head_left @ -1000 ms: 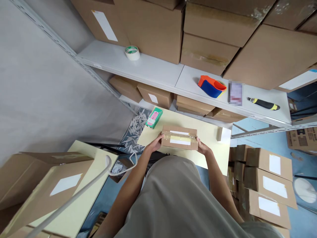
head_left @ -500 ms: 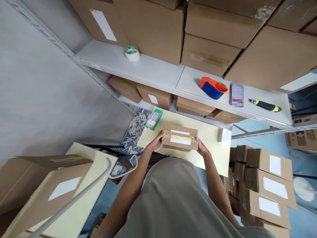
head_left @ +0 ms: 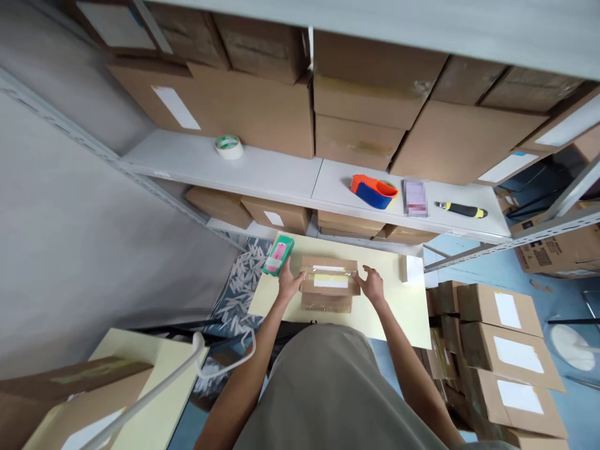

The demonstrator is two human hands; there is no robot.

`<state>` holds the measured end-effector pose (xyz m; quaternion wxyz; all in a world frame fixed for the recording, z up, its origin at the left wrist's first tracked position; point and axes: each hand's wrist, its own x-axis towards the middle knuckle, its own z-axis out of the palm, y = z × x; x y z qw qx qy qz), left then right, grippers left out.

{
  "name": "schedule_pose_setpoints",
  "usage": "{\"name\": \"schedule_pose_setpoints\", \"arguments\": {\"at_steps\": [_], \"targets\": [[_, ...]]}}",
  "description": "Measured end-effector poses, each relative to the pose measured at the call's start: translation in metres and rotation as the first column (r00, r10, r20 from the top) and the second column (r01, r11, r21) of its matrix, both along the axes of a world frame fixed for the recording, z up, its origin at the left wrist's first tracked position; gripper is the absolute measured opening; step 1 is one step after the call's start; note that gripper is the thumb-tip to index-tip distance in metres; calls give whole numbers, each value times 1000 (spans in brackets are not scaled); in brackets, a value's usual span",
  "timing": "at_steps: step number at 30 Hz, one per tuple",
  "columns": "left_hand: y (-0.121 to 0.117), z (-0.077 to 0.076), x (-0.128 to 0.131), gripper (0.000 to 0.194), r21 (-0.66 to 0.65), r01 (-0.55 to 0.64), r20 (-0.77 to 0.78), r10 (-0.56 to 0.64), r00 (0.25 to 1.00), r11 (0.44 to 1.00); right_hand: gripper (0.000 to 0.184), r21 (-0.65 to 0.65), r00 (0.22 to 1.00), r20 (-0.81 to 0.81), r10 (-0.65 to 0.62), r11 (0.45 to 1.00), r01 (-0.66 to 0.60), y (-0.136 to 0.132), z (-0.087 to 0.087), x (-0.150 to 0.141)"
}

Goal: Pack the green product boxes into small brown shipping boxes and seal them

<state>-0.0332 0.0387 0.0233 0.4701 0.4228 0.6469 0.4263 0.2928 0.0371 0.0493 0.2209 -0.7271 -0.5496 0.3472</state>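
Note:
A taped cardboard box [head_left: 330, 284] with white and yellow labels sits on the pale yellow table [head_left: 389, 312] in front of me. My left hand [head_left: 289, 281] is at the box's left end, its thumb by the edge and its fingers spread toward a green box [head_left: 278, 255] with a pink front. On the other side my right hand [head_left: 371, 284] is open, thumb by the box's right edge and fingers raised apart from it. Neither hand is wrapped round anything. A small white box [head_left: 412, 269] stands at the table's right end.
Above the table, a grey shelf [head_left: 276, 172] carries a roll of tape [head_left: 229, 147], an orange and blue tape dispenser [head_left: 374, 191] and a utility knife [head_left: 462, 210]. Cardboard boxes [head_left: 509, 350] are stacked at right; a white bent rod [head_left: 154, 390] crosses the lower left.
The labelled box has come to rest on the table, and both hands have loosened from its ends. My view has tilted up, showing more of the upper shelf.

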Motion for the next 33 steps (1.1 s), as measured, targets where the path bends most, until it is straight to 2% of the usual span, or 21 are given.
{"name": "schedule_pose_setpoints", "arguments": {"at_steps": [2,3,5,7,8,11,12,14,16,19,21,22,23,25,27,28,30,33], "targets": [[19,25,11,87,86,17,-144,-5,990,996,59,200,993,100,56,977,-75,20,33,-9],[31,41,19,81,145,35,-180,-8,984,989,57,315,988,134,73,943,-112,34,54,-13],[54,77,40,67,288,100,-193,-44,980,953,56,518,981,194,29,846,-128,72,100,-19],[74,115,61,56,407,161,-221,-74,972,899,56,629,965,263,-21,762,-155,113,144,-22],[81,133,71,52,451,182,-242,-76,967,874,55,628,949,310,-51,761,-164,132,163,-23],[91,174,94,47,527,235,-318,-68,946,817,54,391,845,532,-48,899,-195,176,197,-25],[90,182,99,46,538,249,-332,-69,941,805,52,304,807,590,-10,929,-211,185,203,-25],[85,190,105,43,549,270,-333,-89,939,791,48,193,757,649,75,946,-259,193,210,-23],[75,188,106,38,542,277,-302,-123,945,793,45,170,754,645,126,938,-302,190,213,-19],[53,174,103,33,506,242,-205,-157,966,828,44,243,847,519,110,932,-270,162,206,-17],[33,161,98,32,475,180,-103,-149,983,861,45,308,945,307,114,928,-212,127,189,-22],[21,154,95,33,456,146,-49,-139,989,878,47,321,976,151,157,926,-199,104,178,-27],[7,147,92,33,433,113,2,-126,992,894,49,330,975,-35,219,924,-195,80,164,-34],[-22,134,85,35,376,65,75,-100,992,924,56,321,861,-395,322,926,-199,29,137,-50],[-51,122,79,35,306,50,103,-85,991,951,59,255,738,-605,300,950,-178,-16,113,-66],[-65,117,75,35,267,51,104,-81,991,962,60,214,703,-659,267,963,-165,-34,104,-73],[-87,110,70,37,193,57,97,-77,992,980,61,146,682,-701,210,978,-152,-59,90,-84],[-107,108,64,36,147,77,56,-86,995,986,64,94,677,-710,195,979,-184,-75,80,-90]]}}
